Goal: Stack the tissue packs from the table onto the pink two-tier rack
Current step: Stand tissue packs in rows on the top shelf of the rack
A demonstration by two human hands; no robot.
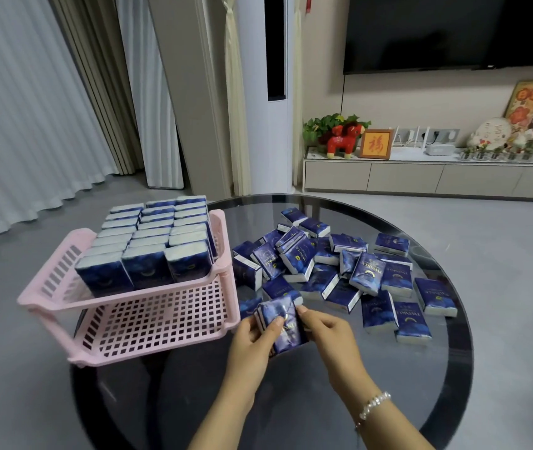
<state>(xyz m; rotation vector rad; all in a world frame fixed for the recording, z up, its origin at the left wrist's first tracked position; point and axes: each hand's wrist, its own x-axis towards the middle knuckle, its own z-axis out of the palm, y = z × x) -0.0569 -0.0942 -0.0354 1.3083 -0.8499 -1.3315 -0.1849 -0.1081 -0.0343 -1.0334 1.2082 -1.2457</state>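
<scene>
Head view: both hands hold a small bundle of tissue packs (280, 323) just right of the pink rack (148, 316), long axis running away from the person. The left hand (252, 336) grips its left side, nearer the rack; the right hand (327, 332) pinches its right edge. The rack's lower tier (161, 319) lies open, directly left of the bundle; its top tier (60, 274) is nearly full. Loose packs (349, 271) lie right of the rack.
</scene>
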